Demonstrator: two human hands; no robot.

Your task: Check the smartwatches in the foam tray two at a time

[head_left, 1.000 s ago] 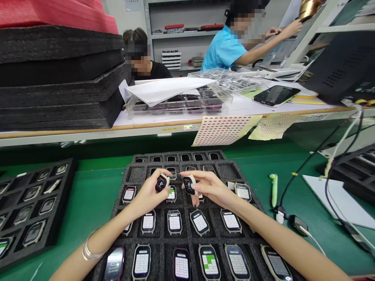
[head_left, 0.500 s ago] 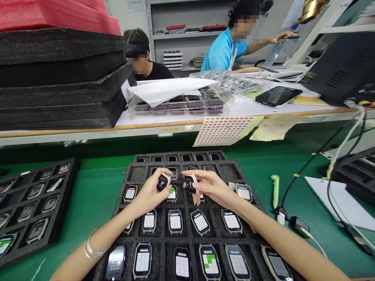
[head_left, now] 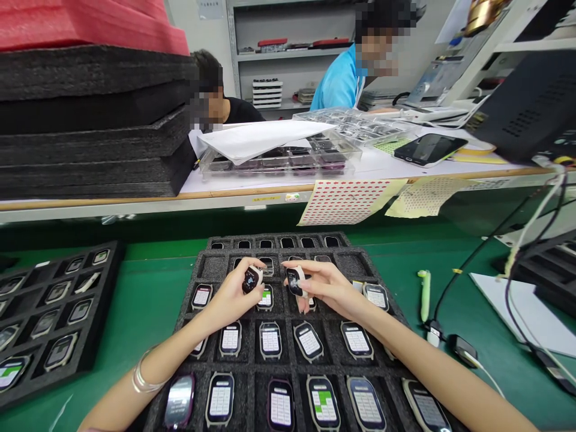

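Note:
Between thumb and fingers, my left hand (head_left: pixel 234 289) grips a strapless smartwatch (head_left: pixel 251 279) with a light case and a lit dark screen. A similar smartwatch (head_left: pixel 293 281) is pinched in my right hand (head_left: pixel 326 284), its screen tilted up and a finger against its edge. Both watches are held apart, just above a black foam tray (head_left: pixel 288 366). In its compartments lie several more watch bodies, many with white grids on their screens; one screen (head_left: pixel 323 406) shows green blocks too. My forearms cover some of the compartments at both sides.
Another foam tray of watches (head_left: pixel 45 384) lies at left. A tall foam stack (head_left: pixel 90 126) stands on the raised shelf, beside clear plastic trays (head_left: pixel 279 162) and a phone (head_left: pixel 429 149). Cables (head_left: pixel 479 246) and a green pen-like tool (head_left: pixel 424 297) are at right. Two people sit beyond.
Both hands keep hold of their watches in nearly the same place. The right-hand watch has turned slightly. Behind the shelf, the person in blue has lowered an outstretched arm.

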